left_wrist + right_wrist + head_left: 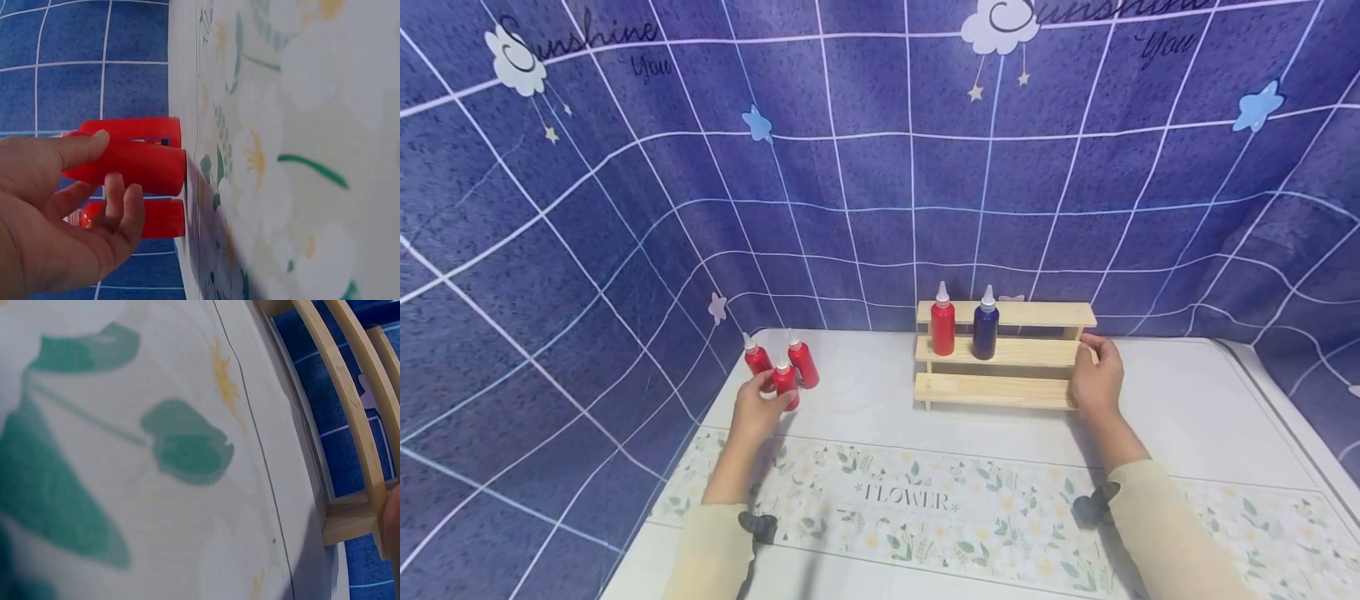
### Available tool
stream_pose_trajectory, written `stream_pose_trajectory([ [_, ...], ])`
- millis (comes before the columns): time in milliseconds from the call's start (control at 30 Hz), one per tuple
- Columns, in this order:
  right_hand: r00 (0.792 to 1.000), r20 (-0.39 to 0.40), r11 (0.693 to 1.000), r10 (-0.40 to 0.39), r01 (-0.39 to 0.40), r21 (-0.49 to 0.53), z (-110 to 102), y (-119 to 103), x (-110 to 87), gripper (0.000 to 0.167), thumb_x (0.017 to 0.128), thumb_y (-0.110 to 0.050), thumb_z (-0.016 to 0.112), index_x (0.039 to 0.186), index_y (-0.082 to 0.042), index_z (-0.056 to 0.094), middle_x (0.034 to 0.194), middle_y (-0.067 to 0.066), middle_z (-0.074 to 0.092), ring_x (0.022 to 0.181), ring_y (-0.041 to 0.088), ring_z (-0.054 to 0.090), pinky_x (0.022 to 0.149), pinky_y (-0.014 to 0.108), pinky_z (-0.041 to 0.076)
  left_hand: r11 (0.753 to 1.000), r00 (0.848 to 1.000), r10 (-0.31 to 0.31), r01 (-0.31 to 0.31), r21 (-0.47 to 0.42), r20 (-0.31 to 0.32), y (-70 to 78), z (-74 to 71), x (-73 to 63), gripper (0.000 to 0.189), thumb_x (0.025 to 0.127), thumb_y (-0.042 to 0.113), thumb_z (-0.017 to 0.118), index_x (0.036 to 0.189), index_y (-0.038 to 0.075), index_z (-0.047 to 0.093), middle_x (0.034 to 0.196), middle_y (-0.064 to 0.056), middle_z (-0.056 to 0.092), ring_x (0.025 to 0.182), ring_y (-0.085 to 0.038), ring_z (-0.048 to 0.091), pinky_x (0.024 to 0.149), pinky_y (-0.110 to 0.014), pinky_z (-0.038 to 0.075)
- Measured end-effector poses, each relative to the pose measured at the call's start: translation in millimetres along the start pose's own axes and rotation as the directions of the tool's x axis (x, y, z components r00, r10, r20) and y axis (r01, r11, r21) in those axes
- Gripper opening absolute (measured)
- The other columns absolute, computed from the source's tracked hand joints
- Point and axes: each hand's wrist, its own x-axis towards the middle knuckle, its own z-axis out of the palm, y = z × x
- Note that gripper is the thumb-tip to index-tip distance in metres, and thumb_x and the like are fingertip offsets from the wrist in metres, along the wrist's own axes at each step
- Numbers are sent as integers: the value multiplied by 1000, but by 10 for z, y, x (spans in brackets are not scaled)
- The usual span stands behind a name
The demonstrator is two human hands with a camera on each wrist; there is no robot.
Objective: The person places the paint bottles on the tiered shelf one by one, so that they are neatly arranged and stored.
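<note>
My left hand (758, 410) pinches a red squeeze bottle (140, 167) with a pale pointed cap between thumb and fingers. The bottle is upright, its base close to the tabletop. Two more red bottles stand just behind it, one at the left (757, 358) and one at the right (803, 363). A three-tier wooden rack (992, 390) stands near the back of the table. My right hand (1097, 377) grips its right end, fingers behind and thumb in front; the right wrist view catches only a bit of that hand at the edge. On the rack's middle tier stand a red bottle (943, 328) and a dark blue bottle (985, 331).
The white table (857, 375) has a floral strip reading "FLOWER" (907, 497) across its front part. A blue curtain with a white grid (865, 167) hangs right behind the table and along its left side.
</note>
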Motion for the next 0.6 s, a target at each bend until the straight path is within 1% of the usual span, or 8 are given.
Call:
stream_pose_trajectory([
  [67, 1000, 0, 1000, 1, -1, 1, -1, 8, -1, 37, 108, -12, 44, 138, 5, 57, 157, 24, 53, 158, 35, 39, 135, 46, 25, 1000, 1000, 4, -4, -8, -3, 18, 2, -16, 57, 98, 16, 72, 148, -2, 51, 144, -30, 57, 137, -47, 54, 118, -60, 46],
  [133, 1000, -2, 1000, -1, 1, 2, -3, 10, -3, 37, 108, -12, 44, 138, 5, 57, 157, 24, 53, 158, 35, 39, 135, 46, 26, 1000, 1000, 2, -2, -24, 2, 37, 0, -29, 54, 97, 15, 72, 144, -1, 51, 144, -29, 57, 137, -47, 54, 118, -60, 46],
  [300, 1000, -10, 1000, -12, 12, 5, -2, 7, -23, 35, 107, -10, 46, 136, 4, 59, 155, 24, 55, 157, 35, 41, 135, 45, 27, 999, 1000, 4, -4, -34, 20, 46, 5, -75, 50, 97, 13, 72, 139, 1, 47, 150, -30, 55, 145, -47, 51, 125, -62, 38],
  [433, 1000, -10, 1000, -26, 26, 0, 2, 12, -28, 34, 106, -10, 47, 135, 4, 60, 154, 25, 55, 156, 36, 42, 134, 46, 28, 999, 1000, 20, -19, -50, 7, 31, 18, -110, 46, 98, 11, 72, 135, 3, 47, 151, -29, 56, 145, -45, 51, 127, -64, 34],
  [600, 1000, -7, 1000, -19, 19, 9, -8, 8, -16, 35, 107, -11, 46, 136, 4, 59, 154, 24, 56, 157, 34, 41, 135, 44, 27, 995, 998, 50, -52, -88, -24, 64, 37, -115, 45, 98, 11, 72, 136, 5, 48, 151, -26, 58, 144, -43, 53, 126, -63, 36],
])
